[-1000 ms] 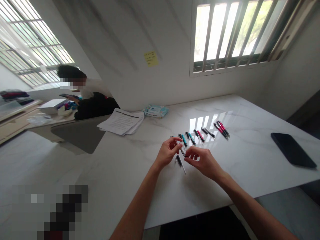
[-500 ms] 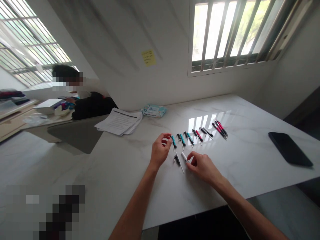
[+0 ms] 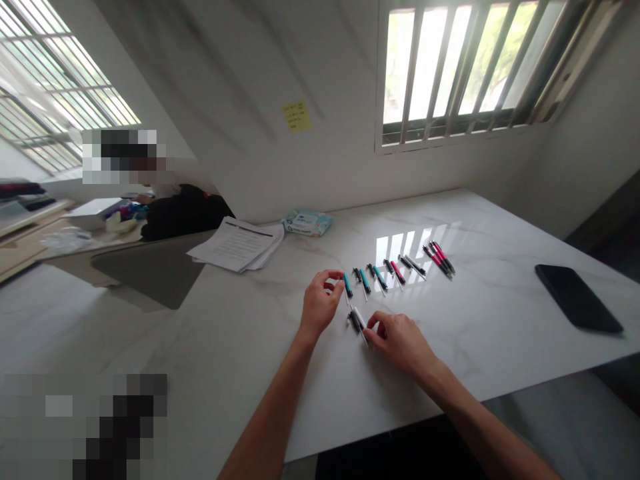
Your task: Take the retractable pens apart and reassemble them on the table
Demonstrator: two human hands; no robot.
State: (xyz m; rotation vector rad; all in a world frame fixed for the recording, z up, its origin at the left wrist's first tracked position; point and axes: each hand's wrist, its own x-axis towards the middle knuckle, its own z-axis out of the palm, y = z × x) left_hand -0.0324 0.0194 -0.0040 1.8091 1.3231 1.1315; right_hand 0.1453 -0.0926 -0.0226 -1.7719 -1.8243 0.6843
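Our right hand (image 3: 400, 339) pinches white tube (image 3: 358, 316); left hand (image 3: 320, 304), can't tell. Marbled bench (image 3: 480, 307) beneath both, barred window (image 3: 467, 73) beyond.

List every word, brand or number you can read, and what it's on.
Nothing reads clearly.
Yellow note: handwritten lines, too small to read.
Papers: printed lines, too small to read.
Blue packet: printing, too blurred to read.
Pens: no lettering can be made out.

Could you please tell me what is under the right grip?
A white barrel pokes out from the right grip; its near end and anything deeper beneath are covered.
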